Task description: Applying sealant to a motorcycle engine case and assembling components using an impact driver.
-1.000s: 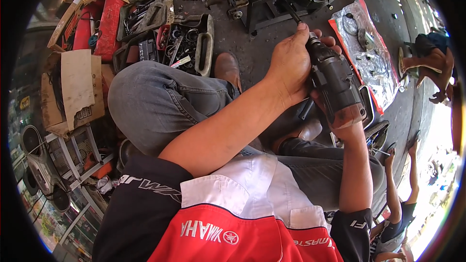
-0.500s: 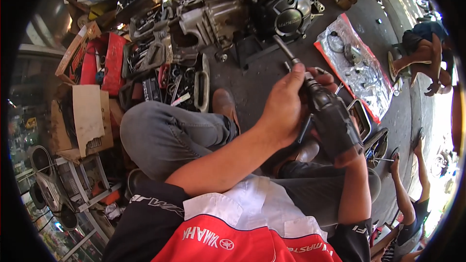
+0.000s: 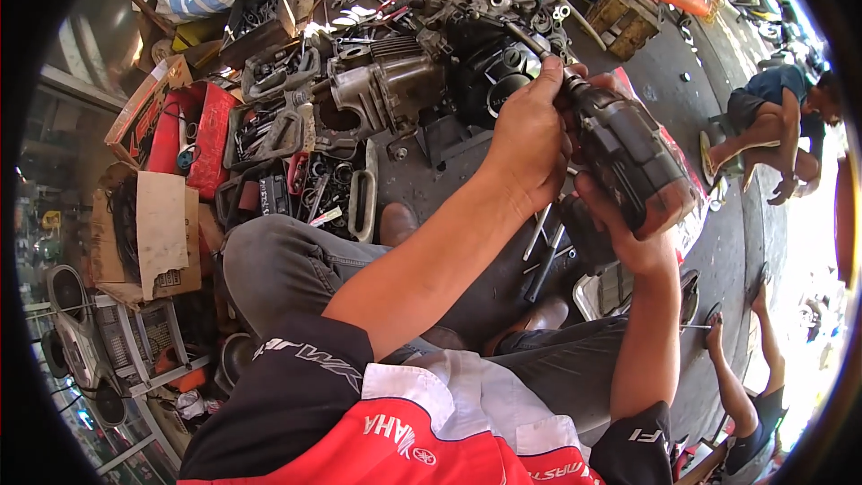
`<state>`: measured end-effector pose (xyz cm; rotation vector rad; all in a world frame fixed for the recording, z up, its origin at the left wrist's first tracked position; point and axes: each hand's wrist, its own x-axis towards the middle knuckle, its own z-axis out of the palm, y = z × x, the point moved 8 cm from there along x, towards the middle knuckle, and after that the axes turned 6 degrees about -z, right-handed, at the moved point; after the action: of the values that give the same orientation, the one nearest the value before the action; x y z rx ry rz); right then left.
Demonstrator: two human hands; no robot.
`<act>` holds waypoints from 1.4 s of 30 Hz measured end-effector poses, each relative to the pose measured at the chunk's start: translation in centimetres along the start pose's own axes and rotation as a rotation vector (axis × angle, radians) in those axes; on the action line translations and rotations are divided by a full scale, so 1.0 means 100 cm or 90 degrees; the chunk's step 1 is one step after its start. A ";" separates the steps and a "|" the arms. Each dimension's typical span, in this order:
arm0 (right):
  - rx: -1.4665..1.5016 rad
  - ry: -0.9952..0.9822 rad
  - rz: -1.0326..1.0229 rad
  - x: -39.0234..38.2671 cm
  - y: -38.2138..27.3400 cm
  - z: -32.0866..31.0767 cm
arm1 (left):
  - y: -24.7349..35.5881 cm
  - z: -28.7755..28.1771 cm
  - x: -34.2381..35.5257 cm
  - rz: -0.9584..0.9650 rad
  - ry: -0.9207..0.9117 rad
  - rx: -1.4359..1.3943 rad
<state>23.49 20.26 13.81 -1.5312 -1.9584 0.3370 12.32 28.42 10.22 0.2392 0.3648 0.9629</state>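
My left hand (image 3: pixel 525 130) is closed around the front of a black power driver (image 3: pixel 633 157), thumb along its nose. My right hand (image 3: pixel 628 233) grips the handle, which is mostly hidden, above a dark battery base (image 3: pixel 584 233). A long steel extension (image 3: pixel 521 36) points from the nose across a black engine (image 3: pixel 476 81); I cannot tell whether it touches. A metal cylinder part (image 3: pixel 391 94) lies left of the engine. Loose tools (image 3: pixel 539 251) lie below the driver, and a red-edged plastic bag (image 3: pixel 687 242) is partly hidden behind it.
Open toolboxes (image 3: pixel 346 193), a red case (image 3: pixel 211 144) and torn cardboard (image 3: pixel 162 229) sit at left beside an aluminium ladder (image 3: pixel 153 350). A wooden crate (image 3: pixel 620 13) stands at back. A co-worker (image 3: pixel 777 121) crouches at right; another person's arms (image 3: pixel 736 395) show lower right.
The view now takes in more of the floor beyond the engine. Both hands have moved the driver forward, so its extension reaches over the engine rather than ending short of it.
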 end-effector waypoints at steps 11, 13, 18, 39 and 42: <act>0.329 0.009 0.220 0.011 -0.006 -0.001 | 0.005 0.002 0.006 0.003 0.007 -0.048; 0.372 0.004 0.242 0.012 -0.004 0.003 | 0.007 0.001 0.007 0.002 0.017 -0.042; 0.348 0.011 0.247 0.014 -0.003 0.003 | 0.009 -0.002 0.008 0.007 0.024 -0.037; 0.209 -0.024 0.168 0.019 -0.042 -0.019 | 0.035 0.006 -0.024 0.044 -0.069 -0.049; 0.208 -0.039 0.199 0.018 -0.039 -0.010 | 0.037 0.002 -0.023 0.027 -0.062 -0.045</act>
<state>20.80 20.59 17.29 -1.6161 -1.6061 0.8018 8.40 28.54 12.19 0.2297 0.2376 0.9997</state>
